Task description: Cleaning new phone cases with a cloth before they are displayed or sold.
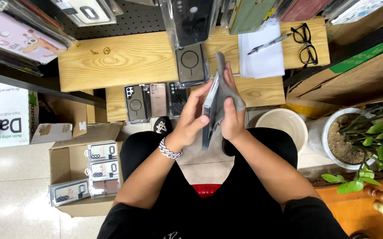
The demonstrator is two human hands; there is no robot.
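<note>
The soft grey cloth (221,95) looks matt and slightly fuzzy, folded over a slim phone (209,115) with a smooth, dark, glossy edge. At 12 o'clock, the pale wooden worktop (120,59) shows clear grain and a light sheen. On it lie phone cases in shiny clear plastic wrap (158,101) and a stack of matt white paper (262,57). The silver metal bracelet (169,151) glitters.

A small phone-accessory shop. Around the wooden shelf (120,59), packaged phone cases (149,102) lie on its lower step, more cases (21,33) hang on pegboard above it, and a cardboard box (63,166) of boxed stock sits on the floor below its left end.
</note>
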